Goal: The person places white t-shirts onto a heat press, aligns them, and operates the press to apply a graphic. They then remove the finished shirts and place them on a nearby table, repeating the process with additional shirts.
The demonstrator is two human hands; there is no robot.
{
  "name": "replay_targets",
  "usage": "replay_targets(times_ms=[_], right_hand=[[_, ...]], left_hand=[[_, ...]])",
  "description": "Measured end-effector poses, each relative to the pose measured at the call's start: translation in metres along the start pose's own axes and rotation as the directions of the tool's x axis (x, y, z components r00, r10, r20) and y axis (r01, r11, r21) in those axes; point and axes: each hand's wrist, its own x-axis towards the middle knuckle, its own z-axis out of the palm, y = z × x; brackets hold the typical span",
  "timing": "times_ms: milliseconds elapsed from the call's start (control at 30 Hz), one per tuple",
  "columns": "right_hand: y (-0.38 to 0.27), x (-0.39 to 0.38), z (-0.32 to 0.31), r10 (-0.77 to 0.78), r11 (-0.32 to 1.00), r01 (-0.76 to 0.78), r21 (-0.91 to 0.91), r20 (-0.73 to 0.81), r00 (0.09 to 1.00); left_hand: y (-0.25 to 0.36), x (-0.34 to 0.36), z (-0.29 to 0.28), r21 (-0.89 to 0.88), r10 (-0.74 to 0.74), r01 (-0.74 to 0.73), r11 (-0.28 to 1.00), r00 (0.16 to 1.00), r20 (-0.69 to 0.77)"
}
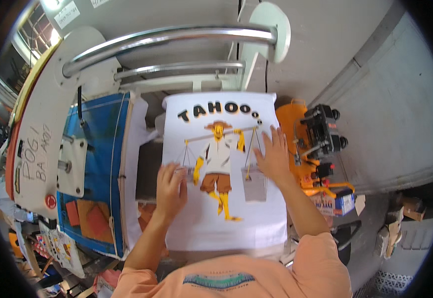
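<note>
A white cloth [191, 231] lies spread over a flat board in front of me. Its print [218, 161] shows a yellow figure in a brown hat and brown shorts carrying a pole with hanging loads, under an arc of black lettering. My left hand [171, 191] rests on the cloth's left part, over one printed load, fingers stretched forward. On the right side my right hand [275, 156] lies with fingers spread near the cloth's edge, just above the grey printed load [255, 186]. Neither hand grasps anything.
Chrome bars [171, 37] cross a white machine frame beyond the cloth. At left stands a blue padded panel [95, 169] with a metal bracket, beside a white panel with a red button [50, 200]. An orange machine [296, 129] with black parts and boxes [344, 202] are at right.
</note>
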Motion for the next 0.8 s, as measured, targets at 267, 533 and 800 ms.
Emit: replay_targets(times_ms=[267,533,800], right_hand=[[-0.114,-0.274,-0.031,0.008,0.999,-0.016,0.028,0.270,0.963],[-0.118,-0.298,-0.020,0.013,0.998,0.001,-0.067,0.210,0.978],[-0.120,-0.348,-0.040,0.165,0.967,-0.133,0.218,-0.133,0.977]], left_hand=[[0.076,-0.177,-0.063,0.091,0.025,-0.091,0.992,0.827,0.561],[0.068,-0.198,-0.062,0.077,0.096,-0.157,0.985,0.853,0.513],[0.012,-0.144,-0.257,0.252,-0.008,0.217,0.943,0.772,-0.635]])
